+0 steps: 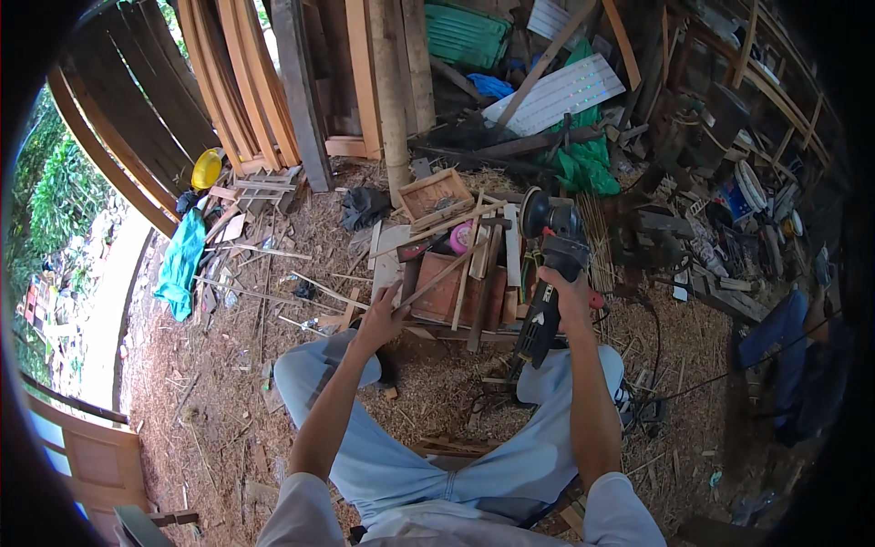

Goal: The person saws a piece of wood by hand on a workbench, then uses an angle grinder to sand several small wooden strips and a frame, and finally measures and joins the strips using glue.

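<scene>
While the black power tool point(566, 252) sits clenched in the right hand point(571, 299), it is beside the red-brown board's point(436, 294) right edge.
Long axis runs from near the right leg point(551, 406) forward to a round, dark disc point(534, 211); body black, pale markings. Left hand point(379, 321), farther from the tool, by the board's left edge, pinches a thin wooden strip point(447, 272) slanting forward-right.
</scene>
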### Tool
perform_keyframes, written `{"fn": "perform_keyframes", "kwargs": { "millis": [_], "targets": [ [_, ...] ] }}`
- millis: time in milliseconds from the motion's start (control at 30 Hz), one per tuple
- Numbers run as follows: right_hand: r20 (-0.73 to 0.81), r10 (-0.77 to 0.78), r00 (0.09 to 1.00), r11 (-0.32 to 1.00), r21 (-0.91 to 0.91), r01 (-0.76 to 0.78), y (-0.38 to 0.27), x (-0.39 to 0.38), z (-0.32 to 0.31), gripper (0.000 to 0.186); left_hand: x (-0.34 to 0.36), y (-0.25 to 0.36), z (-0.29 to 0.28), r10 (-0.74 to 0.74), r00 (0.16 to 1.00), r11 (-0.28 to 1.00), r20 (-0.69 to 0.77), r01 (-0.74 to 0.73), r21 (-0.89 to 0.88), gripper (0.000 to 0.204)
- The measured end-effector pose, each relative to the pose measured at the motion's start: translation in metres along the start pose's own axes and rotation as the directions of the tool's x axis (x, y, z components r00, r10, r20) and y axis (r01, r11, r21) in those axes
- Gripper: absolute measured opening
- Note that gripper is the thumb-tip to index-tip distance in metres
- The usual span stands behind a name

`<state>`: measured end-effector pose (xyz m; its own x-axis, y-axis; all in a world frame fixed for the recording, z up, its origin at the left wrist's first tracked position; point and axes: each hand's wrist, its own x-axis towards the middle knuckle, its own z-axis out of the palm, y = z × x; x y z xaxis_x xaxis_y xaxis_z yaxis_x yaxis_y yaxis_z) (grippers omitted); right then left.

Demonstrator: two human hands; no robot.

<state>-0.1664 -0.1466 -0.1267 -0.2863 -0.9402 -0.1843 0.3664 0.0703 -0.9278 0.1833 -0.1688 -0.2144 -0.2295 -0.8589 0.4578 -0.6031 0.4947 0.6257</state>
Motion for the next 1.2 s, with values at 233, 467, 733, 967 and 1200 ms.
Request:
{"fn": "perform_keyframes", "kwargs": {
  "millis": [233,467,733,967,1200],
  "targets": [
    [0.031,-0.083,0.996,0.978,-0.190,0.087,0.014,0.002,0.012,0.045,-0.024,0.007,-0.052,-0.286,0.938,0.958,0.195,0.273,0.092,0.028],
    [0.278,-0.184,0.943,0.657,-0.678,0.328,0.010,-0.037,0.067,0.051,-0.026,0.046,-0.103,-0.413,0.861,0.909,0.298,0.410,0.075,0.021],
    [0.538,0.029,0.843,0.168,-0.834,0.526,-0.010,-0.070,0.126,0.066,-0.055,0.026,-0.091,-0.470,0.833,0.874,0.291,0.484,0.026,0.024],
    [0.603,0.093,0.792,0.243,-0.785,0.569,0.015,-0.067,0.134,0.078,-0.051,0.040,-0.094,-0.497,0.837,0.867,0.230,0.487,0.104,0.021],
    [0.587,0.016,0.810,0.024,-0.810,0.586,0.018,-0.054,0.136,0.076,-0.060,0.028,-0.090,-0.476,0.851,0.879,0.220,0.456,0.140,0.020]
  ]
}}
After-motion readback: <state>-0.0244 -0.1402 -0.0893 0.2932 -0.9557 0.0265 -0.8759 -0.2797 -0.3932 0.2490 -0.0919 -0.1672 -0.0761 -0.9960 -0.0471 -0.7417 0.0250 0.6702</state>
